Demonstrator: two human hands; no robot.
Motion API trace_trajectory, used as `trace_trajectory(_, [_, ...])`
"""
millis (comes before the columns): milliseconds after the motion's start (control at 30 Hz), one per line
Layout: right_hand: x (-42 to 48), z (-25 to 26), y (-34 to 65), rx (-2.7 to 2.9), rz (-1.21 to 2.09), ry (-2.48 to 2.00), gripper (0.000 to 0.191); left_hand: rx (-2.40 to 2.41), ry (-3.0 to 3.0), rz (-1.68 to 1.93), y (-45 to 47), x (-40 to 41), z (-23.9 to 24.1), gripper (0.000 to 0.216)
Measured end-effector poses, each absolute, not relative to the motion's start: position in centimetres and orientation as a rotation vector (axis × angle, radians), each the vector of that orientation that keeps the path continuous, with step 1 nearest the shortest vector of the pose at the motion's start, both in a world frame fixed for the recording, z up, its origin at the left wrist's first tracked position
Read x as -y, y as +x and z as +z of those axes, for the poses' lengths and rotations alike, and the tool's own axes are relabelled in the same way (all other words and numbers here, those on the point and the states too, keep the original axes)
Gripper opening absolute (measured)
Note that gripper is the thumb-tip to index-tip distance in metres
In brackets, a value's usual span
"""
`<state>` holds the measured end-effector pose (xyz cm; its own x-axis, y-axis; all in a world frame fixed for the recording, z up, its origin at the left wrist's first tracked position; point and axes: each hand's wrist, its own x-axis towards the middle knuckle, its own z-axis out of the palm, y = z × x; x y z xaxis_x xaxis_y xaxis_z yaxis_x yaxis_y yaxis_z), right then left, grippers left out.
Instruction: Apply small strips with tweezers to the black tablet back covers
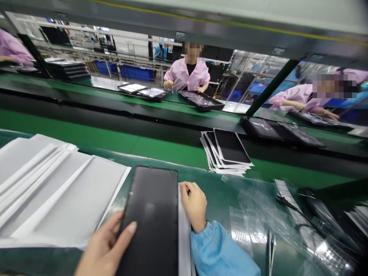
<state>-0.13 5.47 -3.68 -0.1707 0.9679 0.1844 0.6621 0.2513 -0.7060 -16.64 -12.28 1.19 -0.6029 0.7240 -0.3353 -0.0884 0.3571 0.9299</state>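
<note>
A flat, black rectangular panel [151, 214] is tilted up in front of me, its lower end cut off by the frame. My left hand [107, 243] grips its left edge, with the thumb across the front face and the fingers behind. Along the panel's right side a strip of white sheet [184, 230] shows. My right hand [194, 203], in a blue sleeve, is closed in a pinch at the top of that white strip. Its fingertips are partly hidden, so what lies between them cannot be made out.
White sheets [66, 195] lie overlapped at left. Black panels on white backing [230, 149] are stacked ahead. Clear plastic strips [253, 203], tweezers [270, 249] and a dark cable [293, 207] lie right. Across the line, people in pink work by black trays [201, 100]. A beam [184, 23] runs overhead.
</note>
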Motion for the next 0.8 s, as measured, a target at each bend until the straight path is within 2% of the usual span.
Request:
trace_trajectory(100, [-6.3,-3.8,0.7,1.850,0.718,-1.434,0.030,-1.641,0.495,1.192,-13.0,10.1,-0.1,0.055])
trace_trajectory(167, [-6.9,-4.0,1.4,1.780,0.772,-1.419,0.035,-1.712,0.545,1.137,-12.1,10.1,-0.5,0.053])
trace_trajectory(233, [-7.3,-4.1,2.0,1.712,0.835,-1.420,0.039,-1.947,0.687,1.107,-13.1,10.9,0.0,0.051])
trace_trajectory(333, [-7.4,-4.3,2.3,1.663,0.926,-1.408,0.041,-2.554,1.061,1.030,-18.0,11.6,2.0,0.052])
trace_trajectory(400, [-7.4,-4.5,2.2,1.665,0.944,-1.395,0.041,-2.973,1.310,0.786,-22.4,11.5,3.0,0.050])
trace_trajectory(433, [-7.4,-4.6,2.2,1.672,0.939,-1.397,0.040,-3.125,1.317,0.543,-24.5,11.3,3.1,0.049])
trace_trajectory(467, [-7.5,-4.7,2.1,1.683,0.935,-1.401,0.040,-3.224,1.253,0.346,-26.3,11.2,3.0,0.048])
trace_trajectory(533, [-7.6,-4.9,2.2,1.705,0.931,-1.416,0.040,-3.274,1.231,0.239,-28.9,11.1,2.4,0.043])
trace_trajectory(667, [-7.4,-4.3,2.4,1.647,1.002,-1.421,0.041,-3.185,1.348,0.447,-29.4,11.4,2.0,0.030])
trace_trajectory(800, [-6.1,-1.7,1.2,1.529,1.184,-1.285,0.041,-2.977,1.366,0.920,-26.4,12.4,4.6,0.026])
